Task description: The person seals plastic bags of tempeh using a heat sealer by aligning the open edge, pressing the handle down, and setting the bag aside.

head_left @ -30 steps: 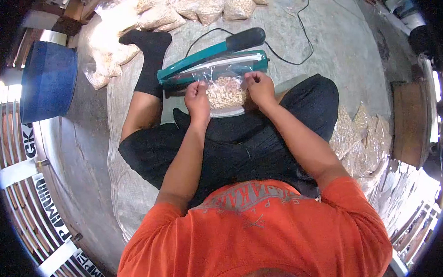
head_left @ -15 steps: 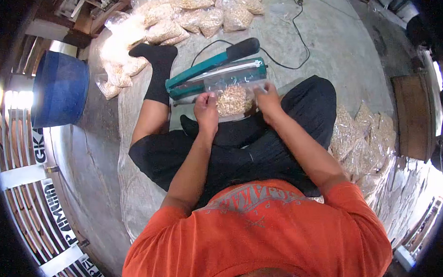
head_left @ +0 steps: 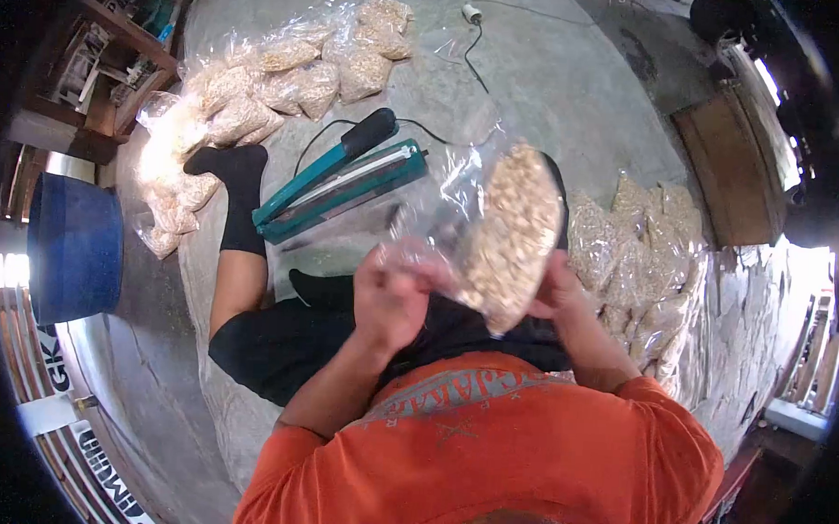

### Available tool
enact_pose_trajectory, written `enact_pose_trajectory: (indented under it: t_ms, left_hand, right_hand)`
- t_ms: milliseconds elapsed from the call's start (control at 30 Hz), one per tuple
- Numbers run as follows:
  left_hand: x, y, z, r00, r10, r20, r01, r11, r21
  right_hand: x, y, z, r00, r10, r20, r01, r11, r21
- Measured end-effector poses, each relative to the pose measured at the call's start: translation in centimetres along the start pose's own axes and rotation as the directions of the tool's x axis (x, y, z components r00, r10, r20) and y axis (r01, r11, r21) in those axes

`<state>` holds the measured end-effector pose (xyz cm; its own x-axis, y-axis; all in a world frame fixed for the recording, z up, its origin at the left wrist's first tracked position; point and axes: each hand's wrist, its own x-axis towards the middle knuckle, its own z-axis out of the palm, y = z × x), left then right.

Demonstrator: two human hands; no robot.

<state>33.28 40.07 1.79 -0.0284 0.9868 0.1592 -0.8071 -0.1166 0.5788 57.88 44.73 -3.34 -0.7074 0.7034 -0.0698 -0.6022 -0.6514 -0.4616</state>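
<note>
A clear plastic bag (head_left: 515,233), partly filled with pale tan chips or flakes, is raised in front of my chest and tilted. My left hand (head_left: 392,298) is closed on the loose plastic at its left side. On the other side, my right hand (head_left: 557,285) grips the filled part from behind, its fingers partly hidden by the bag. Beyond the hands, a teal impulse sealer (head_left: 343,190) lies on the floor with its black-ended lever lifted. Neither hand touches it.
Several filled bags (head_left: 301,87) lie at the upper left, and more filled bags (head_left: 637,242) are piled at the right. A blue tub (head_left: 76,248) stands at far left, a wooden box (head_left: 730,167) at far right. A cable with a white socket (head_left: 472,13) crosses the floor mat.
The bag has come up and back from beside the sealer, towards my chest, and turned to the right. My right hand has shifted from its upper edge to its filled side. The view has shifted.
</note>
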Motion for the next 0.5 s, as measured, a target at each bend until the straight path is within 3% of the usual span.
enact_pose_trajectory:
  t_ms: [33, 67, 133, 167, 233, 267, 367, 400, 433, 467, 500]
  left_hand:
    - [1.0, -0.5, -1.4, 0.983, -0.182, 0.016, 0.181, 0.960, -0.212]
    - [2.2, -1.6, -2.4, 0.983, -0.182, 0.016, 0.181, 0.958, -0.222]
    - [4.5, -4.2, -4.2, 0.828, -0.516, 0.220, 0.541, 0.629, -0.558]
    - [5.1, -5.8, -5.3, 0.836, -0.504, 0.215, 0.526, 0.627, -0.575]
    - [6.0, -8.6, -6.9, 0.803, -0.549, 0.234, 0.596, 0.727, -0.341]
    - [6.5, -9.2, -6.8, 0.807, -0.542, 0.234, 0.590, 0.722, -0.361]
    - [7.5, -9.4, -5.6, 0.807, -0.589, 0.048, 0.590, 0.801, -0.097]
    - [7.6, -10.0, -5.8, 0.810, -0.585, 0.040, 0.585, 0.802, -0.119]
    - [7.8, -10.6, -6.0, 0.824, -0.564, -0.048, 0.552, 0.781, 0.292]
    - [8.0, -11.2, -6.1, 0.850, -0.515, -0.114, 0.453, 0.602, 0.657]
    - [7.9, -8.9, -3.0, 0.882, -0.436, -0.178, 0.282, 0.186, 0.941]
  right_hand:
    - [0.2, -1.5, 1.9, 0.998, -0.067, 0.013, 0.066, 0.998, 0.015]
    - [-0.5, -3.1, 1.6, 0.995, -0.042, -0.087, 0.029, 0.988, -0.153]
    - [0.7, -5.1, 6.1, 0.905, -0.183, -0.383, -0.078, 0.816, -0.573]
    - [0.9, -5.5, 6.5, 0.906, -0.169, -0.388, -0.097, 0.809, -0.580]
    - [0.7, -6.1, 6.8, 0.859, -0.303, -0.412, -0.169, 0.592, -0.788]
    - [0.2, -6.4, 6.6, 0.858, -0.295, -0.421, -0.188, 0.582, -0.791]
    - [-1.9, -7.5, 4.2, 0.798, -0.333, -0.502, -0.273, 0.542, -0.795]
    - [-2.3, -7.7, 3.2, 0.799, -0.319, -0.511, -0.294, 0.534, -0.793]
    - [-2.9, -7.7, 2.1, 0.728, -0.317, -0.608, -0.443, 0.460, -0.770]
    - [-3.4, -7.7, 0.6, 0.645, -0.334, -0.688, -0.575, 0.381, -0.724]
    - [-4.6, -7.1, -2.5, 0.660, -0.309, -0.685, -0.550, 0.422, -0.721]
